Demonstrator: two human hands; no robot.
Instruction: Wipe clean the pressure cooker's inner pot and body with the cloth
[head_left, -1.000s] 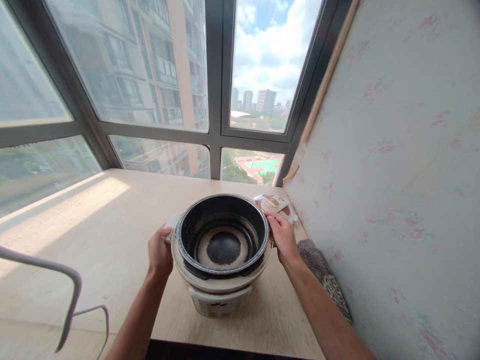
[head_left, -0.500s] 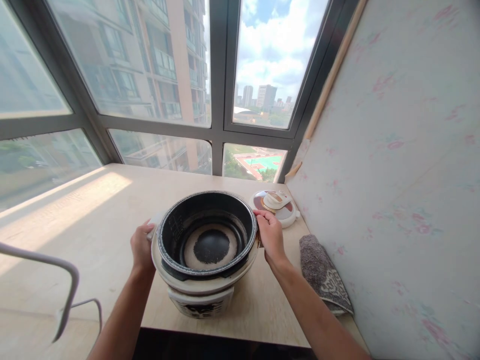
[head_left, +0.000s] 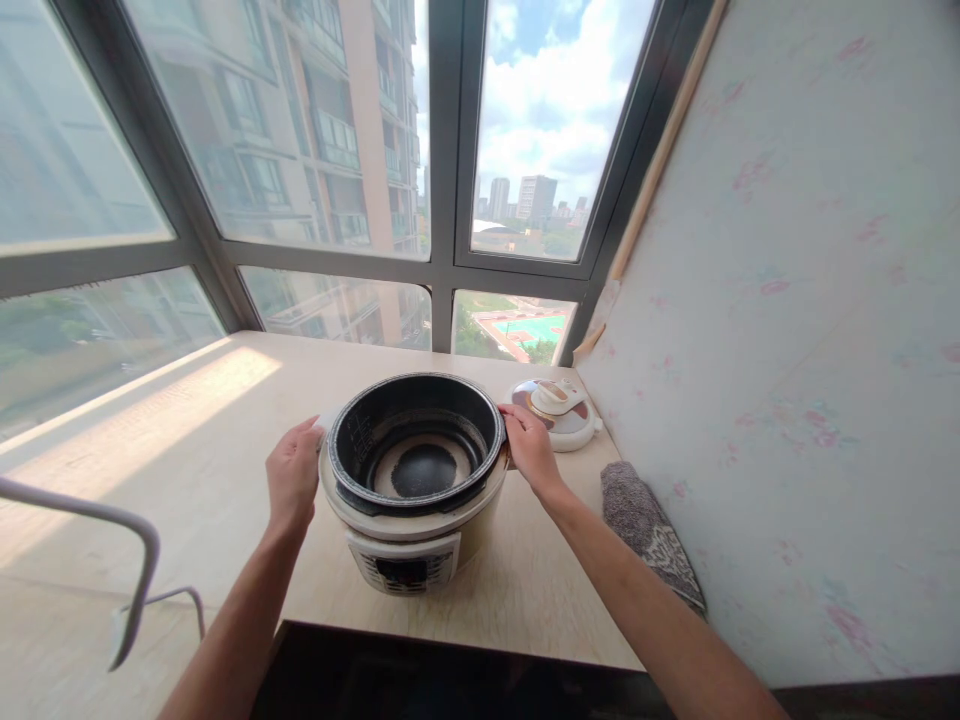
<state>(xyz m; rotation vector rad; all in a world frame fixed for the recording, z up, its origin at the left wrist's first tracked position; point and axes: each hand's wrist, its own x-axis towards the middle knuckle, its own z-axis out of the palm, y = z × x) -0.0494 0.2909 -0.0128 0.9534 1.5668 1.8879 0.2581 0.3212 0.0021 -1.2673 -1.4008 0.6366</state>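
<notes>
A white electric cooker point(head_left: 411, 520) with a dark, empty inner cavity stands on the light wooden counter point(head_left: 187, 470), its control panel facing me. My left hand point(head_left: 292, 472) grips the handle on its left side. My right hand point(head_left: 531, 448) grips the rim and handle on its right side. The cooker's lid point(head_left: 556, 410) lies flat on the counter just behind my right hand, near the wall.
A grey patterned cloth point(head_left: 649, 530) lies at the right against the papered wall point(head_left: 787, 330). Large windows point(head_left: 337, 150) run behind the counter. A white curved bar point(head_left: 112, 540) juts in at lower left. The counter's front edge is just below the cooker.
The cooker, held by both hands, has shifted left and away from the wall and cloth, and now sits a little farther from me with its panel more visible.
</notes>
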